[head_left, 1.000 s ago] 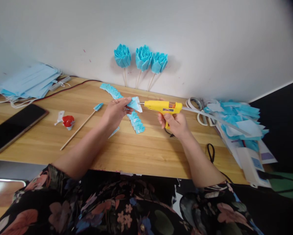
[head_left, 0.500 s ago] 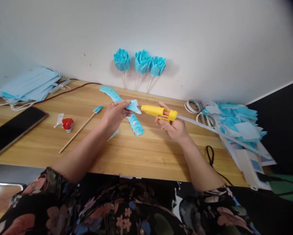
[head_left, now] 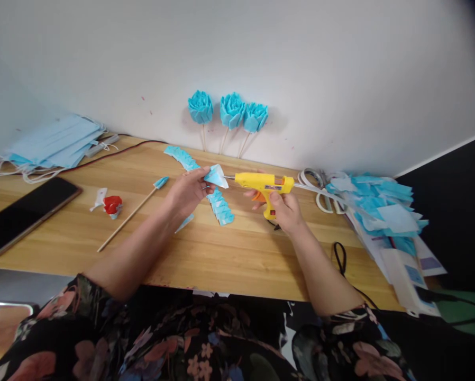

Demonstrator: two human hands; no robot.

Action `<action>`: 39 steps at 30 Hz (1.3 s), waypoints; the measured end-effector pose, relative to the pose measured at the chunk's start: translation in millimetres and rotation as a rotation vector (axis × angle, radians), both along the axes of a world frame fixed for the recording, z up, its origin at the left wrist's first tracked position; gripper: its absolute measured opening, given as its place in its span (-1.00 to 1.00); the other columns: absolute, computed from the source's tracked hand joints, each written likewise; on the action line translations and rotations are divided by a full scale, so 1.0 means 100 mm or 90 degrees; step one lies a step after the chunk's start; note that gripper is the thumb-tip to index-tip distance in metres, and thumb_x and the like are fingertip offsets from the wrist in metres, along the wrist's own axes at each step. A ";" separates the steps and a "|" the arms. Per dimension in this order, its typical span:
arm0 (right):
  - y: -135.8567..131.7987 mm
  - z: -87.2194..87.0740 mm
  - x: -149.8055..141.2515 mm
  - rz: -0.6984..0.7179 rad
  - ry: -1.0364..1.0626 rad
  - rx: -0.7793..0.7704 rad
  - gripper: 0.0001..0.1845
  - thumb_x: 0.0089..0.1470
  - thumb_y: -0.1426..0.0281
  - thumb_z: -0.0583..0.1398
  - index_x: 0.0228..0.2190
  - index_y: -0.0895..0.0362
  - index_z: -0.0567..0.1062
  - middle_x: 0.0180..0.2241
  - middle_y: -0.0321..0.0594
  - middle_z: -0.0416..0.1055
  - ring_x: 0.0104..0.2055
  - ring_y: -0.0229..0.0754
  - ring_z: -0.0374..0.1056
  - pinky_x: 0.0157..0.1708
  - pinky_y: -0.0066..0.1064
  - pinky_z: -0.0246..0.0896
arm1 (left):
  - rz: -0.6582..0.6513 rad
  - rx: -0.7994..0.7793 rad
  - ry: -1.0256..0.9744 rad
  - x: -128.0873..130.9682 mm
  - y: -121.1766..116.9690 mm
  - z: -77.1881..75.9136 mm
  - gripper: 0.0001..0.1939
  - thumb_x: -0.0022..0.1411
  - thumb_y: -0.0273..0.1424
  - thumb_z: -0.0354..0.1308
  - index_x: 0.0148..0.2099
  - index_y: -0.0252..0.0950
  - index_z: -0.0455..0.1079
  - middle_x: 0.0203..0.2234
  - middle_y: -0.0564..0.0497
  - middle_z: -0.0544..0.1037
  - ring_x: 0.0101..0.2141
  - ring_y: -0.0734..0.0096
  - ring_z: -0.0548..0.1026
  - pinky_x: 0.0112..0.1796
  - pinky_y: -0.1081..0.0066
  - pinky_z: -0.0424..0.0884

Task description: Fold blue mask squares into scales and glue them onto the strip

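My left hand (head_left: 192,189) pinches a small folded piece of light blue fabric (head_left: 217,177), its pale side showing. Around the handle of a yellow glue gun (head_left: 263,182) my right hand (head_left: 283,209) is closed, and a long clear glue stick (head_left: 332,197) sticks out of its back end. The metal nozzle points left at the fabric's edge; whether they touch I cannot tell. Beneath my left hand lies a row of overlapping blue folded petals (head_left: 220,209), partly covered. A wooden stick with a blue tip (head_left: 136,211) rests left of it.
Three blue fabric flowers (head_left: 233,111) on sticks lean on the wall. At left are face masks (head_left: 57,140), a phone (head_left: 25,217) and a red wrapper (head_left: 112,205). At right are a tape roll (head_left: 312,177), scissors (head_left: 325,202), blue fabric pieces (head_left: 380,203) and a white box (head_left: 406,275).
The glue gun tilted, its rear end swinging toward me, then levelled again, with its nozzle staying near the fabric's edge. The whole view has shifted slightly. Both hands keep their hold.
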State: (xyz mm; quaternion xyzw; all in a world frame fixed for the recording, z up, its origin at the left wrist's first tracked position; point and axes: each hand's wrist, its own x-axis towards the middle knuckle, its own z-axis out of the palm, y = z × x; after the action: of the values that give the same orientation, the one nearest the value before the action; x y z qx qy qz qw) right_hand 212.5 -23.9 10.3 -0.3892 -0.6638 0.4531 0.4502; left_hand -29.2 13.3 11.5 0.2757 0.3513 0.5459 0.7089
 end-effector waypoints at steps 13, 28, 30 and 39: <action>0.02 0.00 0.08 -0.064 -0.015 -0.014 -0.40 0.18 -0.16 0.13 -0.34 0.11 0.61 -0.32 -0.12 0.62 -0.51 -0.26 0.37 -0.58 -0.43 0.27 | -0.013 -0.036 -0.059 -0.03 0.02 0.03 -0.84 0.28 -0.45 0.18 -0.38 -0.36 0.41 -0.58 0.02 0.49 -0.58 0.51 0.43 -0.47 0.47 0.35; 0.53 -0.36 0.47 -0.544 0.039 -0.198 -0.51 0.17 -0.01 0.21 -0.52 0.15 0.48 -0.66 -0.31 0.36 -0.61 -0.31 0.24 -0.61 -0.46 0.11 | -0.013 -0.078 -0.024 0.03 -0.02 0.07 -0.81 0.30 -0.47 0.15 -0.41 -0.33 0.40 -0.58 0.03 0.50 -0.58 0.53 0.42 -0.48 0.49 0.35; 0.55 -0.40 0.48 -0.534 0.053 -0.204 -0.51 0.17 -0.01 0.22 -0.52 0.16 0.47 -0.66 -0.32 0.37 -0.62 -0.33 0.23 -0.62 -0.47 0.11 | -0.023 -0.072 -0.015 0.04 -0.02 0.06 -0.81 0.30 -0.46 0.15 -0.40 -0.33 0.41 -0.59 0.04 0.49 -0.59 0.53 0.41 -0.48 0.49 0.34; 0.40 -0.25 0.60 -0.413 0.110 -0.309 -0.54 0.28 0.03 0.13 -0.36 0.16 0.52 -0.46 -0.17 0.59 -0.49 -0.28 0.44 -0.45 -0.46 0.37 | -0.029 -0.055 -0.013 0.03 -0.01 0.05 -0.84 0.24 -0.44 0.21 -0.41 -0.31 0.38 -0.60 0.06 0.49 -0.60 0.53 0.42 -0.49 0.51 0.35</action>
State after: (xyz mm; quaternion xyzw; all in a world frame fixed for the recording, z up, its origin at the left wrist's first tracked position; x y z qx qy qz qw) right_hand 272.5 16.2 -14.9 -0.6334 -0.3406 0.4620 0.5189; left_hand -26.1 12.2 16.6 0.2470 0.3612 0.5165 0.7360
